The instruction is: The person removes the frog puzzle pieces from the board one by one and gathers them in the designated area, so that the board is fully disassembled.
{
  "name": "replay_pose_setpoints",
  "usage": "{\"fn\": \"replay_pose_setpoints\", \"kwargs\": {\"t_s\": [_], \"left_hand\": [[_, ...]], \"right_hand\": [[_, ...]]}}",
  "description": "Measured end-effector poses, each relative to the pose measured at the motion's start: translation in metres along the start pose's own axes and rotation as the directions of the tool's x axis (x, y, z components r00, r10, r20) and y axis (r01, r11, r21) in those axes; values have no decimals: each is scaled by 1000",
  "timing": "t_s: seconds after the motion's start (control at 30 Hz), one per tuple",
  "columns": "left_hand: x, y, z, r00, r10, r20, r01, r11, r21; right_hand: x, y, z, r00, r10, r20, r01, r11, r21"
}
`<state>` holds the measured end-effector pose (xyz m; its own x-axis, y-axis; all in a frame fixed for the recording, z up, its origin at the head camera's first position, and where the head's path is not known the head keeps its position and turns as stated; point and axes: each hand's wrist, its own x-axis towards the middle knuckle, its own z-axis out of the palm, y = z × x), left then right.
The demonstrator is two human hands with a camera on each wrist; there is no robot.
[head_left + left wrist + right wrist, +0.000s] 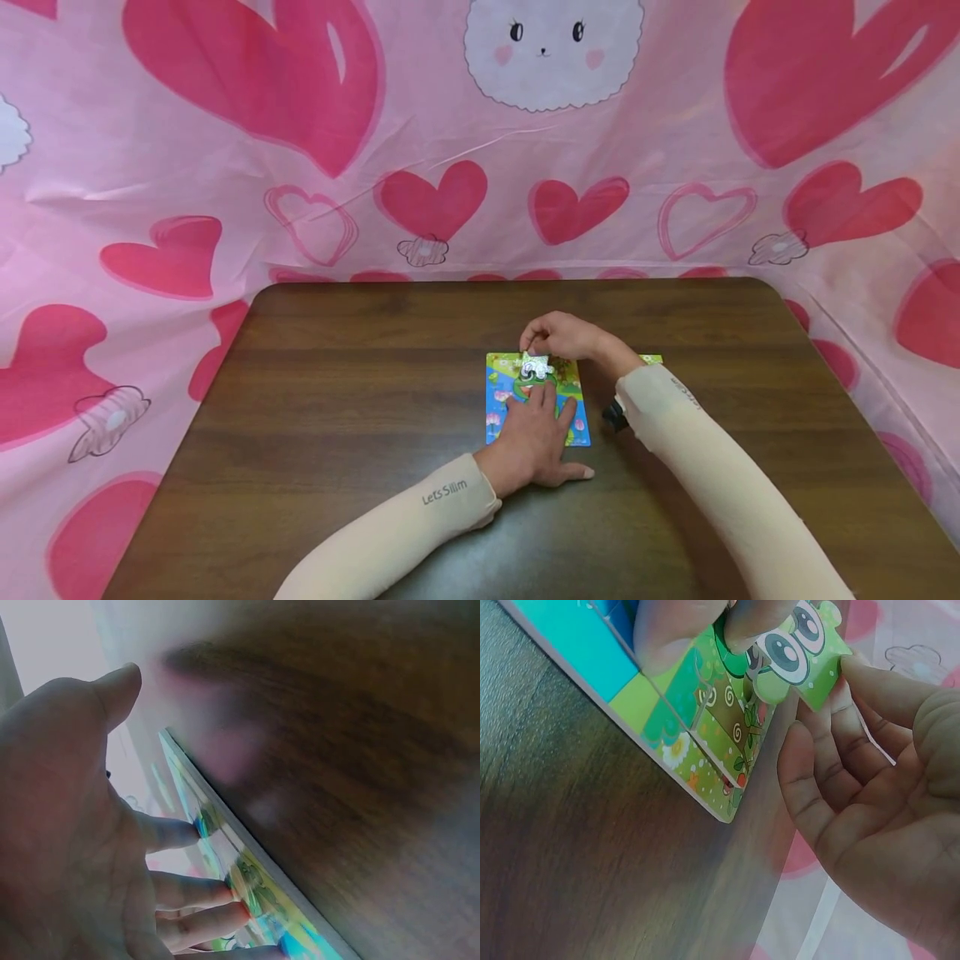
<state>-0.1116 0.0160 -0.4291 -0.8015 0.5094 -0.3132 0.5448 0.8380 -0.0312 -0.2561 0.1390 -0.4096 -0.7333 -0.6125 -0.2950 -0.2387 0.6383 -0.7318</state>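
A frog jigsaw puzzle [496, 421] in a flat board lies on the table, with blue, green and pink flower parts. My left hand [531, 442] rests on its lower half, fingers spread and thumb out to the side. In the left wrist view its fingertips [238, 909] touch the puzzle's surface. Over the board's upper edge, my right hand [566, 335] pinches a puzzle piece [808, 646] between thumb and fingers. That piece shows the frog's two big eyes and is tilted up from the board. Some of the picture is hidden under the left hand.
The brown wooden table [337, 400] has rounded far corners. A pink cloth [510, 142] with hearts hangs behind and at the sides. A small green and yellow edge [652, 359] shows behind the right forearm, mostly hidden.
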Motion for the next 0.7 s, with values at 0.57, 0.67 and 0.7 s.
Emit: {"fn": "replay_pose_setpoints", "kwargs": {"t_s": [0.57, 0.67, 0.7], "left_hand": [[0, -1, -1, 1000, 8, -17, -7, 999, 51], [0, -1, 0, 1000, 8, -24, -7, 998, 67], [1, 0, 0, 1000, 9, -29, -7, 997, 73]], "right_hand": [[0, 2, -3, 998, 53, -22, -52, 998, 41], [0, 3, -4, 998, 63, -27, -61, 996, 61], [-1, 3, -5, 997, 65, -31, -63, 996, 66]]}}
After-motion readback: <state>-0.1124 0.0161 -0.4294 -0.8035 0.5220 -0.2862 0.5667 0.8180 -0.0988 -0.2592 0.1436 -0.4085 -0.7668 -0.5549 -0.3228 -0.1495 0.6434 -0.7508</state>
